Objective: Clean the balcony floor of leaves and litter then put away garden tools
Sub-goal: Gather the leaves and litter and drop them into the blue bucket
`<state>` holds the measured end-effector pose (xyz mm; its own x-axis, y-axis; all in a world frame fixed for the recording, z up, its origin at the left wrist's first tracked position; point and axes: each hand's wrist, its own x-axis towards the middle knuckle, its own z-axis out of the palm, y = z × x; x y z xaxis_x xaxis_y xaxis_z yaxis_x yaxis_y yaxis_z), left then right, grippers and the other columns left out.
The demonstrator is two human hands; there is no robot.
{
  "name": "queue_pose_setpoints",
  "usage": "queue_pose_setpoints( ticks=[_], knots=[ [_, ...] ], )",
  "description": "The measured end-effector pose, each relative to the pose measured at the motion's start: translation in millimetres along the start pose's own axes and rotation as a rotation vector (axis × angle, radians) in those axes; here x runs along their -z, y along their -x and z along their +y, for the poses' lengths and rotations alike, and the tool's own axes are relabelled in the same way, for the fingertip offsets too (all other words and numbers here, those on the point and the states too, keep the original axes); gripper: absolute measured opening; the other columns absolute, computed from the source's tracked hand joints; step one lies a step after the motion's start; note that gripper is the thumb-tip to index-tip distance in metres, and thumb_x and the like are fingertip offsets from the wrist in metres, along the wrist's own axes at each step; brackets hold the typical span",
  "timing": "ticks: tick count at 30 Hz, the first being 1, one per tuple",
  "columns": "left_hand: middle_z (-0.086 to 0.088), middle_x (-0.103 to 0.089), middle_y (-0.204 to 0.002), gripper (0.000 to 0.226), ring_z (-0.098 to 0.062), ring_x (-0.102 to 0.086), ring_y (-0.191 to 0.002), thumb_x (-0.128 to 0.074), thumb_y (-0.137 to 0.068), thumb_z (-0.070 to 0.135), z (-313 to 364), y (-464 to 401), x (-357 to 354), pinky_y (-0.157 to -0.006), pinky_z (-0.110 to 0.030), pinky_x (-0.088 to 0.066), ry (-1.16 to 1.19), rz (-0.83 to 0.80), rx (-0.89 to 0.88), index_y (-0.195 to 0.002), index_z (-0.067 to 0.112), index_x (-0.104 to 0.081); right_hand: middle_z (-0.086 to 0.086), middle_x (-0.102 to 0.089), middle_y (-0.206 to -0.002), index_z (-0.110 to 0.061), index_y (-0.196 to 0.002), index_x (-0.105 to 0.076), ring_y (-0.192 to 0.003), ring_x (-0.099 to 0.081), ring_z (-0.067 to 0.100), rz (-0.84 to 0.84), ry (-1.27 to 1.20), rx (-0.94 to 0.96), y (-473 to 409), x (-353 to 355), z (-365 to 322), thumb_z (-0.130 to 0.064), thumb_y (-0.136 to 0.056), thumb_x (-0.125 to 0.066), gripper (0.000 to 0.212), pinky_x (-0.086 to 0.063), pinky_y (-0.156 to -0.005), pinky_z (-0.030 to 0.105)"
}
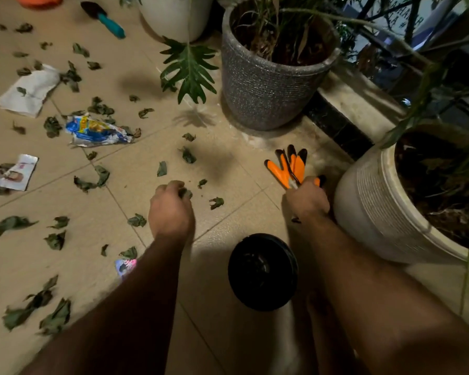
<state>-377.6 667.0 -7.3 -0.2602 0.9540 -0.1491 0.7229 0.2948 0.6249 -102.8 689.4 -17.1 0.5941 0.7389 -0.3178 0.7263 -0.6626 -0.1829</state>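
Right now my left hand [171, 209] is curled around a small clump of dry leaves [185, 192], and my right hand [306, 200] is closed on the cuffs of the orange gloves [290, 165], whose fingers point away from me toward the grey pot [266, 85]. The black bucket [262, 272] sits on the floor between my forearms, close below both fists and a little nearer the right one, so I judge the left hand only has to swing back and to the right to drop its leaves in. Most of the mess lies out to the left: scattered leaves, a blue wrapper [98, 131], and scraps of paper [30, 90]. The trowel [103, 18] lies far off at the top left, handle angled toward the white pot [173, 14], well beyond either hand.
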Motion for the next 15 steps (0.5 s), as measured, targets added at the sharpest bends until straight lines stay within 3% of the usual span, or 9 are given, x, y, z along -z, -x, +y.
queue_pose_setpoints(
  ticks=[3, 6, 7, 9, 11, 13, 15],
  knots=[
    [-0.013, -0.054, -0.133, 0.039, -0.028, -0.056, -0.116, -0.055, -0.098, 0.02, -13.9, -4.5, 5.7, -0.095, -0.04, -0.048, -0.052, 0.043, 0.038, -0.137, 0.017, -0.054, 0.018, -0.043, -0.139, -0.013, -0.138, -0.043, -0.123, -0.047, 0.036, 0.049, 0.178, 0.029, 7.6, 6.2, -16.3, -0.038, -0.077, -0.065, 0.069, -0.046, -0.093, 0.042],
    [-0.013, -0.052, -0.137, 0.041, -0.027, -0.055, -0.119, -0.056, -0.098, 0.018, -25.4, -7.0, 9.7, -0.098, -0.04, -0.048, -0.048, 0.048, 0.036, -0.138, 0.017, -0.053, 0.013, -0.051, -0.131, -0.017, -0.128, -0.053, -0.118, -0.05, 0.032, 0.18, 0.068, 0.236, 10.3, 15.4, -59.2, -0.037, -0.081, -0.064, 0.052, -0.044, -0.096, 0.045],
    [-0.012, -0.052, -0.137, 0.041, -0.027, -0.055, -0.118, -0.056, -0.098, 0.018, -27.9, -7.0, 11.1, -0.098, -0.04, -0.049, -0.036, 0.056, 0.044, -0.138, 0.017, -0.053, 0.012, -0.057, -0.124, -0.017, -0.121, -0.058, -0.112, -0.054, 0.031, 0.12, 0.03, 0.348, 14.4, 16.3, -78.0, -0.035, -0.083, -0.063, 0.042, -0.047, -0.091, 0.041],
    [-0.011, -0.052, -0.136, 0.04, -0.026, -0.056, -0.117, -0.057, -0.097, 0.017, -30.1, -5.2, 12.9, -0.096, -0.038, -0.049, -0.014, 0.069, 0.05, -0.137, 0.017, -0.053, 0.006, -0.065, -0.105, -0.016, -0.103, -0.063, -0.094, -0.061, 0.024, -0.157, 0.024, 0.49, 33.4, 10.3, -112.7, -0.034, -0.085, -0.067, 0.026, -0.047, -0.071, 0.032],
    [-0.01, -0.053, -0.135, 0.038, -0.024, -0.058, -0.115, -0.056, -0.098, 0.017, -31.2, -3.4, 14.8, -0.095, -0.035, -0.049, -0.004, 0.066, 0.041, -0.136, 0.017, -0.054, 0.004, -0.067, -0.089, -0.017, -0.088, -0.064, -0.079, -0.062, 0.019, -0.414, 0.107, 0.546, 54.7, -6.6, -134.8, -0.042, -0.079, -0.077, 0.03, -0.044, -0.062, 0.027],
    [-0.009, -0.055, -0.134, 0.038, -0.023, -0.059, -0.114, -0.058, -0.097, 0.021, -33.6, -1.4, 16.6, -0.093, -0.033, -0.048, 0.003, 0.054, 0.029, -0.136, 0.018, -0.055, 0.004, -0.066, -0.083, -0.017, -0.08, -0.06, -0.075, -0.061, 0.021, -0.463, 0.205, 0.577, 65.6, -32.9, -141.7, -0.049, -0.072, -0.082, 0.04, -0.045, -0.064, 0.028],
    [-0.006, -0.057, -0.131, 0.041, -0.02, -0.06, -0.113, -0.062, -0.095, 0.029, -36.2, 1.2, 19.0, -0.089, -0.03, -0.047, -0.013, 0.028, -0.005, -0.135, 0.02, -0.055, 0.006, -0.068, -0.085, -0.017, -0.072, -0.057, -0.075, -0.062, 0.023, -0.394, 0.28, 0.614, 69.0, -50.6, -142.9, -0.04, -0.073, -0.083, 0.035, -0.048, -0.064, 0.028]
  ],
)
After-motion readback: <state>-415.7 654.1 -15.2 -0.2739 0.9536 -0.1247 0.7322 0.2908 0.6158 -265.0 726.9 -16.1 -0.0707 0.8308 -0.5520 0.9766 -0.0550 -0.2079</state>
